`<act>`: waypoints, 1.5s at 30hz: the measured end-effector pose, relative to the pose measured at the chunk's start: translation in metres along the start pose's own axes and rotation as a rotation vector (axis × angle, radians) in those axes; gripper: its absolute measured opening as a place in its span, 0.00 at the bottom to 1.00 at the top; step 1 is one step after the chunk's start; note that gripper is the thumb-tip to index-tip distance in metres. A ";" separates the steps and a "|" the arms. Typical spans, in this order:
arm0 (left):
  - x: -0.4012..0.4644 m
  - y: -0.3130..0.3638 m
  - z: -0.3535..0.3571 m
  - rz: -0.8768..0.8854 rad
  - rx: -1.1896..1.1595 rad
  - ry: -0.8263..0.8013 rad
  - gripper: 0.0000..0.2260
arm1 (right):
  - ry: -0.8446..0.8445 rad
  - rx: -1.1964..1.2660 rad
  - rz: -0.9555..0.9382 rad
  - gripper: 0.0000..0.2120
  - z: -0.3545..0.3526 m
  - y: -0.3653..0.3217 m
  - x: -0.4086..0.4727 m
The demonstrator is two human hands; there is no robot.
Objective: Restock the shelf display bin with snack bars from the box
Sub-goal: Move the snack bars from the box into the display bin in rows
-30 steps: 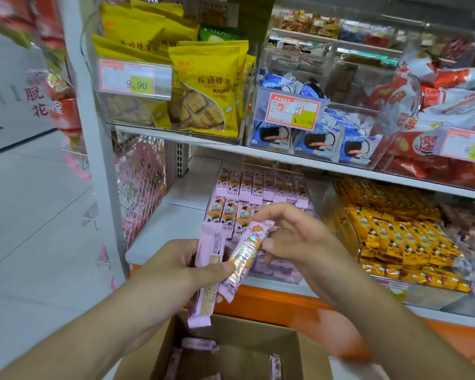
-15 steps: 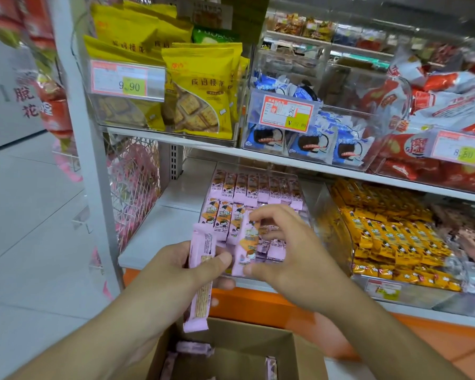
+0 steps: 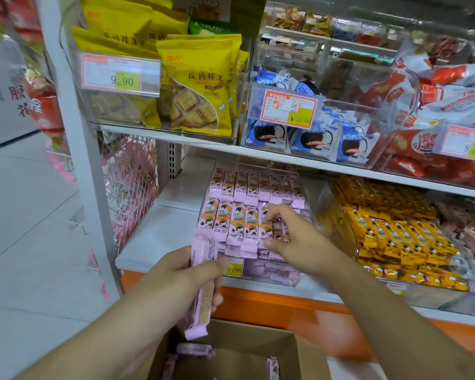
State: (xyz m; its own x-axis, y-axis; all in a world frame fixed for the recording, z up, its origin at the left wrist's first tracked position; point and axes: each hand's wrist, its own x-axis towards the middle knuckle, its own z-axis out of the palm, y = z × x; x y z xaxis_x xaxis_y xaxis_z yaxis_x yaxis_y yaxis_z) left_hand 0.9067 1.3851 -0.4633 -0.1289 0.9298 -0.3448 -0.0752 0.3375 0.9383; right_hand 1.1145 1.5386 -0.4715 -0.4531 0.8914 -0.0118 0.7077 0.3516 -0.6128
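A clear display bin [image 3: 296,278] on the lower shelf holds rows of pink-and-orange snack bars [image 3: 237,218]. My right hand [image 3: 294,237] reaches into the bin and pinches one snack bar [image 3: 279,229] at the right end of the front row. My left hand [image 3: 184,275] grips a pink snack bar [image 3: 203,283] upright, back side toward me, in front of the bin's left corner. Below it an open cardboard box [image 3: 294,349] shows a few pink bars [image 3: 194,349] inside.
A bin of yellow bars [image 3: 401,231] stands right of the pink one. The upper shelf [image 3: 203,145] carries yellow cracker bags [image 3: 195,83], blue cookie packs [image 3: 313,138] and red packs [image 3: 433,105]. A white shelf post [image 3: 80,133] rises at left, tiled floor beyond.
My right hand took one bar away from my left hand and carried it forward into the bin. My left hand stayed in place with its remaining bar.
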 end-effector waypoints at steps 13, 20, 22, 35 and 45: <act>-0.007 0.000 -0.002 0.109 0.106 -0.037 0.20 | 0.001 -0.028 -0.329 0.30 -0.009 -0.039 -0.054; -0.013 0.000 0.000 0.160 0.041 0.036 0.28 | -0.068 -0.004 -0.465 0.39 0.008 -0.068 -0.075; -0.013 0.000 -0.001 0.168 0.038 0.044 0.26 | -0.061 -0.009 -0.457 0.36 0.007 -0.069 -0.075; -0.002 0.003 -0.015 0.181 -0.152 0.037 0.21 | 0.139 0.082 -0.335 0.11 0.001 -0.054 -0.070; -0.006 0.003 0.000 0.198 -0.158 -0.020 0.11 | 0.087 -0.036 -0.384 0.29 0.014 -0.068 -0.077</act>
State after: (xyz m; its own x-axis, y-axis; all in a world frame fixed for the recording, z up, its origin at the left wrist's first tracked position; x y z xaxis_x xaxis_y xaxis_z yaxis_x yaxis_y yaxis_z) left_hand 0.9077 1.3804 -0.4582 -0.1374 0.9787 -0.1528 -0.2040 0.1231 0.9712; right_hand 1.0932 1.4420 -0.4399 -0.6421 0.7132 0.2812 0.5146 0.6728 -0.5315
